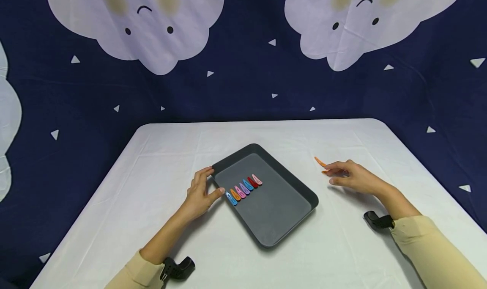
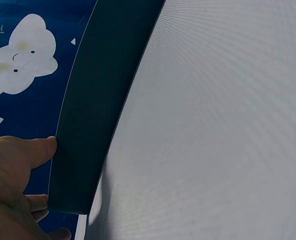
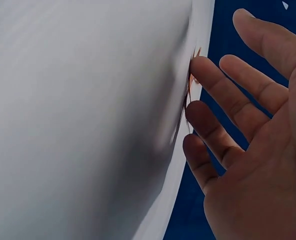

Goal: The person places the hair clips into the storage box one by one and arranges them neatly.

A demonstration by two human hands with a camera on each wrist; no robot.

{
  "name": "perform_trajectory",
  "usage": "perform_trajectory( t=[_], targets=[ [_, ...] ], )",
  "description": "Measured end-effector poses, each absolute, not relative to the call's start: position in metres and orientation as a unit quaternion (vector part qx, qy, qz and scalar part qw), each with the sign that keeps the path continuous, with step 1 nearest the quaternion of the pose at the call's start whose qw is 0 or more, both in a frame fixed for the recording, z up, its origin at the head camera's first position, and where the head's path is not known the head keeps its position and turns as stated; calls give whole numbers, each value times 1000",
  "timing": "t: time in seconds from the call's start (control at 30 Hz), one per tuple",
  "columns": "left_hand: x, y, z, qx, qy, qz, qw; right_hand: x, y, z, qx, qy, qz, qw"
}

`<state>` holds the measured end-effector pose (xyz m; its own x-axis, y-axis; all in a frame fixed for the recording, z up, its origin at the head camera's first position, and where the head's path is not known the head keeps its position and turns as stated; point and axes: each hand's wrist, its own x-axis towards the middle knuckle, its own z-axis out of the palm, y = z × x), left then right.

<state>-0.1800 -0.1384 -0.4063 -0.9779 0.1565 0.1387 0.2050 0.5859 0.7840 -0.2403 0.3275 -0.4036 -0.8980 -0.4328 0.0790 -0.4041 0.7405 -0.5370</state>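
Note:
A dark grey tray point(image 1: 281, 213) lies turned at an angle on the white table. Inside it several colourful snap hair clips point(image 1: 244, 188) form a slanting row. At the tray's left corner rests my left hand point(image 1: 199, 196), its thumb and fingertips touching the outer wall; the left wrist view shows the thumb fairly straight against the rim. To the right of the tray, my right hand point(image 1: 351, 177) reaches low over the table, fingers a little bent, thumb apart. Its fingertips touch or nearly touch an orange hair clip point(image 1: 319, 161); another orange bit point(image 1: 324, 172) shows beneath them, partly hidden.
The white table point(image 1: 171, 162) runs back to a dark blue cloth point(image 1: 243, 90) printed with clouds and triangles. Black wrist mounts point(image 1: 179, 268) are strapped near both cream sleeves point(image 1: 430, 242).

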Motion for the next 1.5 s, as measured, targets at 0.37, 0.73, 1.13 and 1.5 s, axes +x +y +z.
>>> perform_trajectory(
  t=[0.37, 0.73, 1.13, 1.5],
  targets=[
    [-180, -137, -407, -102, -888, -447, 28, -244, 319, -397, -202, 943, -263, 10],
    [-181, -138, -408, -102, -889, -446, 28, -242, 333, -401, -187, 947, -261, 4],
    [-181, -138, -409, -101, -889, -446, 29, -237, 328, -403, -209, 937, -280, 25],
    [-182, -138, -411, -98, -888, -449, 29, -233, 317, -403, -240, 924, -296, 19]
  ],
)
